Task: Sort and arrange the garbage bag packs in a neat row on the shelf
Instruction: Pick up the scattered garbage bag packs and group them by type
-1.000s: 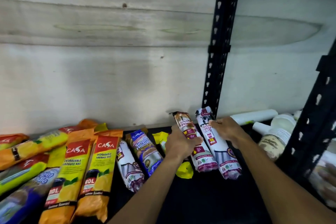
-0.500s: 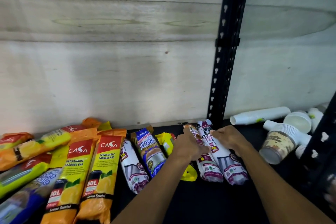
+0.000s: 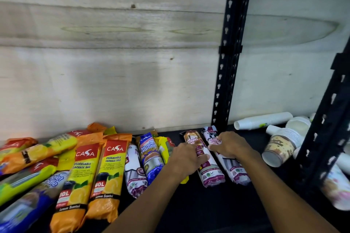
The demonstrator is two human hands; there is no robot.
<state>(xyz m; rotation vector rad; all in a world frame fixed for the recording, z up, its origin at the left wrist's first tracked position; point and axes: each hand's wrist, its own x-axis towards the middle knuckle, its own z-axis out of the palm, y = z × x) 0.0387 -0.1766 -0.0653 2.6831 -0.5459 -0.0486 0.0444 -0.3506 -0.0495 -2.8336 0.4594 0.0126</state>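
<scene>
1. On the black shelf (image 3: 198, 212), right of centre, two draw-string packs lie side by side, touching, long ends pointing to the wood back wall (image 3: 113, 81).
2. L hand (image 3: 186, 159) rests on the left draw-string pack (image 3: 208, 170), fingers curled over its mid part.
3. R hand (image 3: 230, 145) sits on the right draw-string pack (image 3: 236, 172), fingers bent down over its upper half, by the label.
4. Just left of the L hand: a yellow pack (image 3: 163, 147), partly hidden, then a blue Singlet Handle pack (image 3: 150, 159) and a white-purple pack (image 3: 135, 176), all close together.
5. Further left, two orange CASA degradable packs (image 3: 106, 176) lie parallel; beyond them a loose heap of yellow, orange & blue packs (image 3: 28, 166), overlapping at angles.
6. Right of the black slotted upright (image 3: 229, 62): stacks of paper cups (image 3: 280, 145) lying on their sides.
</scene>
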